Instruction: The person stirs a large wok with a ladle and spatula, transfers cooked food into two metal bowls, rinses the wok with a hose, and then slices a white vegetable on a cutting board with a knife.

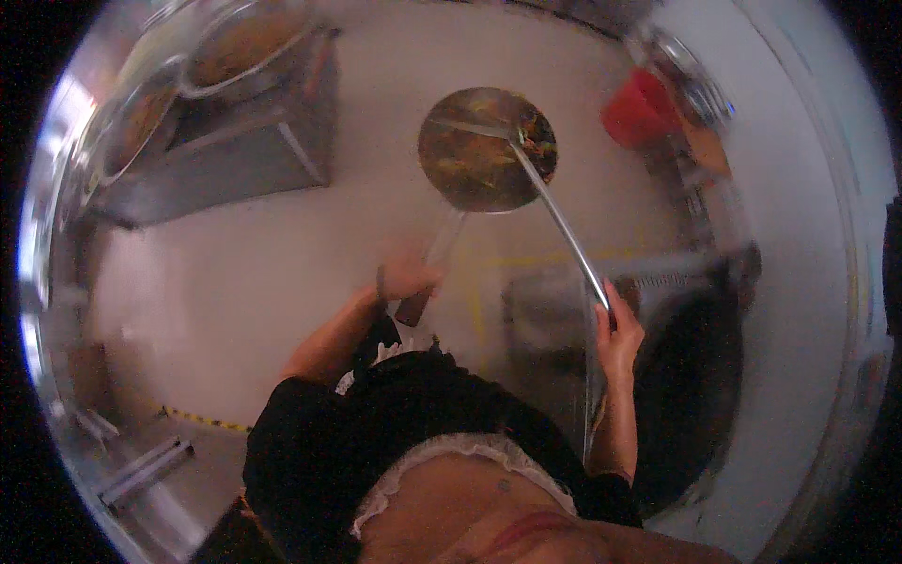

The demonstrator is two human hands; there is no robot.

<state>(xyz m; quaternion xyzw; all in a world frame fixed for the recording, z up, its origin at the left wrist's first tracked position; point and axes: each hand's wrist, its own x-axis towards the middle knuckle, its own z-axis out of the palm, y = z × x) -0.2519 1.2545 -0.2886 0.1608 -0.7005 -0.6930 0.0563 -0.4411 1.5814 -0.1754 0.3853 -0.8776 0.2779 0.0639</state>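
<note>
My left hand [412, 273], somewhat blurred, is closed around the handle [412, 307] of a round pan [486, 206]. The handle's brown end sticks out below the hand. Dark, wet-looking food [472, 158] fills the pan, with green and orange pieces towards its right side. On the right, my right hand [620, 331] grips the near end of a long metal utensil [564, 222]. The utensil's far end reaches into the food; its exact shape there cannot be told.
Two large round containers with brownish contents, one of them a wide bowl [246, 83], stand at upper left on a grey metal unit [225, 158]. A red container [641, 109] is at upper right beside shiny metalware [694, 81]. Yellow-black tape [204, 421] runs at lower left.
</note>
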